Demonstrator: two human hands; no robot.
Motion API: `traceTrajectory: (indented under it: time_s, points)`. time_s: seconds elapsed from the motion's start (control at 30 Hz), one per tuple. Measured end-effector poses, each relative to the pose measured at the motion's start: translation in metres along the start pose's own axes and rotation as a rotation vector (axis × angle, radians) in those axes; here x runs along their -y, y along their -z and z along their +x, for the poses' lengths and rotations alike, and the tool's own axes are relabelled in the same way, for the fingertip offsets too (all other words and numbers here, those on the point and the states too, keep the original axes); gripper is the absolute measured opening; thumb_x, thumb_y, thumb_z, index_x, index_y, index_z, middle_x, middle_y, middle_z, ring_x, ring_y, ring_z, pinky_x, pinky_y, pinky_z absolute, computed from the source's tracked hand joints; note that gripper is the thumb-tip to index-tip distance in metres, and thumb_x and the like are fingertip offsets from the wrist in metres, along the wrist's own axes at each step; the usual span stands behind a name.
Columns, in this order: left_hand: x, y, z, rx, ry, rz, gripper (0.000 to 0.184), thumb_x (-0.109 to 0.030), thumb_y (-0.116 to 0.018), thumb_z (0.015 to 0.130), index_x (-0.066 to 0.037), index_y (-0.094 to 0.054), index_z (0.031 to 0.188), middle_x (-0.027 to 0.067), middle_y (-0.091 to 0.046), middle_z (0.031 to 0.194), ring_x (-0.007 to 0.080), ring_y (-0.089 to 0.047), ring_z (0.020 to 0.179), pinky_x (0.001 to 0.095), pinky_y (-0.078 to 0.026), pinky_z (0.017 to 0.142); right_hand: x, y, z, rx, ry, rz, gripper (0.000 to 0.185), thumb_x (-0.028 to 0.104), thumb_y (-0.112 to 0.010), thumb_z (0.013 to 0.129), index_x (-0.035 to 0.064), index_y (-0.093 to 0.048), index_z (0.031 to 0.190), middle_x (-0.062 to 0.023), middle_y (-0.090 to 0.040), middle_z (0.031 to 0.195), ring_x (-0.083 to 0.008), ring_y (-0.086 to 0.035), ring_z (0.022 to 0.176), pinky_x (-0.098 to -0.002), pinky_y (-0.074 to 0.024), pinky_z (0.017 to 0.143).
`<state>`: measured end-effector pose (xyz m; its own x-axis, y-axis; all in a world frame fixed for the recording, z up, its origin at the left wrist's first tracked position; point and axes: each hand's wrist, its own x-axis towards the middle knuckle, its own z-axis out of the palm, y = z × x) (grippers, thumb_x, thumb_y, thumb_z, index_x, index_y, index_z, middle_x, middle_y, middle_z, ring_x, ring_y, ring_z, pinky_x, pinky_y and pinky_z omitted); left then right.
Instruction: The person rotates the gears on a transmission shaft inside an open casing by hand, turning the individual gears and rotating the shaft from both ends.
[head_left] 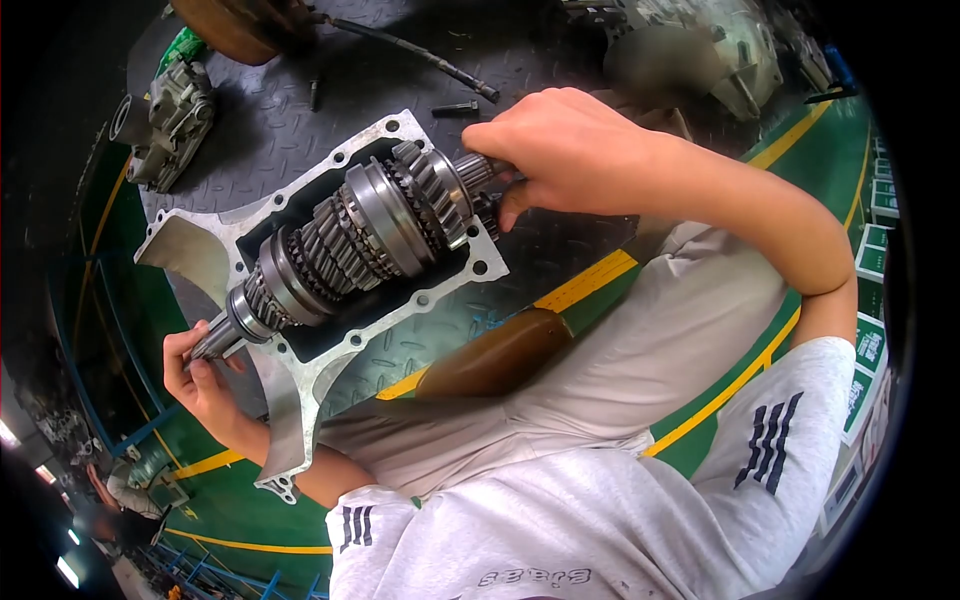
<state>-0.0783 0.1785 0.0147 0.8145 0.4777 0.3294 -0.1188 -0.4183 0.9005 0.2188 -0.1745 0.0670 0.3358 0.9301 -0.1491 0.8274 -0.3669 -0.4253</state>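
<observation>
A gear shaft assembly (350, 235) with several steel gears and rings lies in an open metal housing (387, 322). Its thin splined end sticks out at the lower left, where my left hand (205, 385) has its fingers closed round it. At the upper right end, my right hand (570, 150) grips the other splined end between thumb and fingers, the thumb below and the fingers above. Part of that end is hidden by the right hand. The housing's flared, curved side faces the lower left.
A dark treadplate surface (270, 110) bears a cast metal part (175, 125) at left, a bolt (456, 108), a rod (420, 57) and a rusty round part (235, 25). More castings (690, 60) stand at upper right. A brown rounded object (500, 355) is near my legs.
</observation>
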Motion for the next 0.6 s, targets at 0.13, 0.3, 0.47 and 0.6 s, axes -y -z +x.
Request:
traceTrajectory:
  time_s: [0.13, 0.3, 0.47, 0.6]
  points:
    - [0.002, 0.002, 0.0, 0.005, -0.005, -0.003, 0.054, -0.052, -0.068, 0.101, 0.001, -0.061, 0.113, 0.0105, -0.064, 0.096, 0.0137, -0.055, 0.064, 0.0232, -0.042, 0.056, 0.0, -0.002, -0.002, -0.035, 0.035, 0.004, 0.04, 0.024, -0.09, 0.074, 0.0031, -0.068, 0.101, -0.0143, -0.076, 0.092, -0.0385, -0.072, 0.092, -0.0481, -0.0553, 0.075]
    - [0.002, 0.001, 0.0, 0.003, -0.021, 0.003, 0.052, -0.05, -0.067, 0.102, 0.001, -0.062, 0.114, 0.0107, -0.064, 0.097, 0.0137, -0.055, 0.064, 0.0234, -0.042, 0.057, 0.004, -0.001, -0.004, -0.032, 0.003, -0.04, 0.043, 0.024, -0.091, 0.072, 0.0012, -0.067, 0.099, -0.015, -0.076, 0.092, -0.039, -0.073, 0.091, -0.0483, -0.0555, 0.074]
    - [0.001, 0.0, -0.002, -0.011, -0.016, 0.008, 0.052, -0.05, -0.066, 0.103, 0.001, -0.062, 0.114, 0.0108, -0.064, 0.099, 0.0137, -0.054, 0.065, 0.0237, -0.042, 0.057, 0.002, -0.007, -0.006, -0.049, -0.003, -0.039, 0.043, 0.024, -0.092, 0.071, 0.0011, -0.067, 0.098, -0.0153, -0.076, 0.092, -0.039, -0.073, 0.091, -0.0476, -0.0558, 0.073]
    - [0.001, 0.001, -0.001, 0.001, -0.019, 0.004, 0.052, -0.05, -0.067, 0.102, 0.001, -0.062, 0.114, 0.0107, -0.064, 0.099, 0.0139, -0.054, 0.065, 0.024, -0.042, 0.057, -0.008, -0.005, -0.005, -0.103, 0.109, -0.042, 0.044, 0.024, -0.092, 0.07, 0.0004, -0.066, 0.097, -0.0161, -0.076, 0.09, -0.0395, -0.073, 0.091, -0.0471, -0.0555, 0.073]
